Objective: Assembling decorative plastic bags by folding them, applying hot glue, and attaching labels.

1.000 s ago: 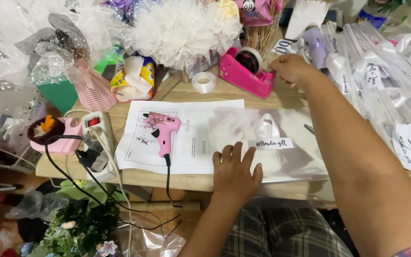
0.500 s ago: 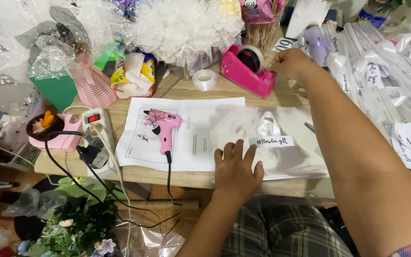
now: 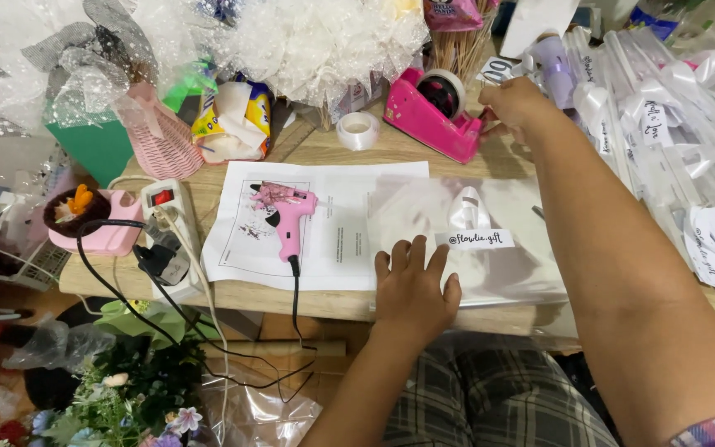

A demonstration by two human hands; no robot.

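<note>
1. The left hand (image 3: 414, 285) lay flat, fingers spread open, pressing on the near edge of a clear cellophane sleeve (image 3: 490, 248) that rested on the wooden table (image 3: 324, 149).
2. The right hand (image 3: 516, 106) reached to the pink tape dispenser (image 3: 436, 116) at the table's far side; fingers curled at its end, but whether they pinched tape could not be told.
3. A pink glue gun (image 3: 287, 217) sat on a white printed sheet (image 3: 333, 223), just left of the sleeve.
4. A tape roll (image 3: 358, 130) stood near the dispenser.
5. White tulle bows (image 3: 316, 41) crowded the back; a power strip (image 3: 167, 240) hugged the left edge.
</note>
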